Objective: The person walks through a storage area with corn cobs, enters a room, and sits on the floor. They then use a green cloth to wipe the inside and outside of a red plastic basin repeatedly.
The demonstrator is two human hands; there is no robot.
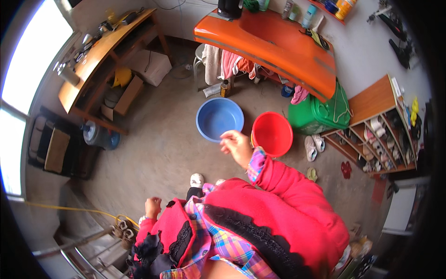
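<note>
My right hand (237, 146), in a pink sleeve with a plaid cuff, is raised in front of me with bent fingers and nothing seen in it. It overlaps the near rim of a blue plastic basin (219, 118) in the view, just left of a red plastic bucket (273, 134); both vessels stand on the concrete floor and look empty. My left hand (152, 207) hangs low at my left side, its fingers curled; whether it holds anything is hard to tell. A bottle of dark liquid (225, 89) stands behind the basin.
An orange washbasin counter (292, 66) spans the back, with cloths hanging under it. At right are a green lidded bin (313, 113), a wooden shoe rack (373, 139) and loose shoes (310, 148). A wooden desk (101, 52) and a water jug (99, 135) stand left; a yellow hose (83, 209) lies lower left.
</note>
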